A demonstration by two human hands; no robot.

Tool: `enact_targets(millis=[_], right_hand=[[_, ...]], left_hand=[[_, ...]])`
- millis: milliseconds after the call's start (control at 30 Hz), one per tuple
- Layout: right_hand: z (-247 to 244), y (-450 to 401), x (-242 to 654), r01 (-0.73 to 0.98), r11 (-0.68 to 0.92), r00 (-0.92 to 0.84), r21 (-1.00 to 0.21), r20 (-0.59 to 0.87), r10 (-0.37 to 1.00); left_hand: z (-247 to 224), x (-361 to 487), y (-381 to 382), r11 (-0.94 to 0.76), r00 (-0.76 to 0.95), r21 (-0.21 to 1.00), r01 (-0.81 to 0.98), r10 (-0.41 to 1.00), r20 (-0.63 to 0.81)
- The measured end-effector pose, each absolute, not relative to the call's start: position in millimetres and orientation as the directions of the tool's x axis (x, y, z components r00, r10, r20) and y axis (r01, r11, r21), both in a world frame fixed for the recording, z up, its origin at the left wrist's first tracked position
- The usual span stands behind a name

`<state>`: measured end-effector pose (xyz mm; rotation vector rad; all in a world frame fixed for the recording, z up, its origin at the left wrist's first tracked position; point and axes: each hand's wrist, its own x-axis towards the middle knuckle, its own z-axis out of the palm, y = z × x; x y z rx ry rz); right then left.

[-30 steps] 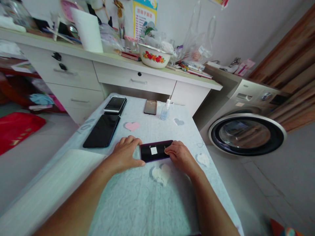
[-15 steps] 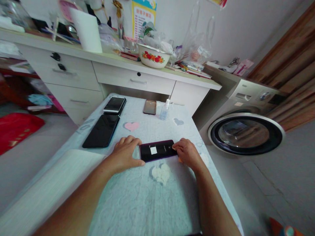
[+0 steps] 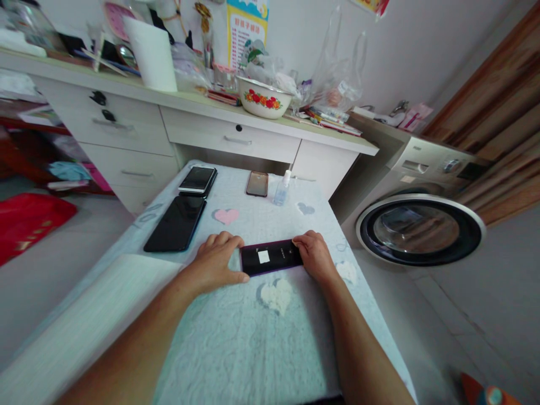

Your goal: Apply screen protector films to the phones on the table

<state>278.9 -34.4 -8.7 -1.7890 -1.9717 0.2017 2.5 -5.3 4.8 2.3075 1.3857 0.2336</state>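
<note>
We count one purple-edged phone (image 3: 276,260), two hands (image 3: 217,261) (image 3: 316,257) at it, one spray bottle (image 3: 280,193) and one flowered bowl (image 3: 264,101) beyond it, and one washing machine (image 3: 422,169) right of it.

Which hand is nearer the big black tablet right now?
Left. The left hand is just right of the black tablet, at the left end of the phone; the right hand is farther off, at its right end.

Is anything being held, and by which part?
The dark phone: left hand holds its left end across the width; right hand touches the right end.
</note>
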Motion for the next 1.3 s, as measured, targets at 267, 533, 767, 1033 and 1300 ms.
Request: enact_targets(millis=[267, 533, 767, 1033, 1300], right_hand=[[-1.8, -35.4, 267.0, 0.913, 0.181, -0.101, -0.366, 0.228, 0.969], [-0.1, -43.7, 267.7, 0.895, 0.236, -0.175, -0.378, 0.19, 0.966], [3.6, -50.7, 264.9, 0.854, 0.312, -0.249, -0.417, 0.198, 0.948], [6.2, -56.1, 246.2, 0.801, 0.382, -0.325, -0.46, 0.201, 0.924], [1.5, -52.3, 244.0, 0.837, 0.344, -0.284, -0.425, 0.201, 0.938]], left_hand=[[4.6, 2.2, -5.4, -0.401, 0.481, 0.443, 0.802, 0.873, -0.08], [3.5, 1.7, -4.9, -0.405, 0.484, 0.449, 0.796, 0.873, -0.07], [3.5, 2.0, -4.7, -0.404, 0.482, 0.446, 0.798, 0.873, -0.071], [4.7, 1.8, -5.5, -0.403, 0.481, 0.435, 0.805, 0.873, -0.082], [2.8, 1.9, -5.0, -0.41, 0.485, 0.435, 0.802, 0.872, -0.072]])
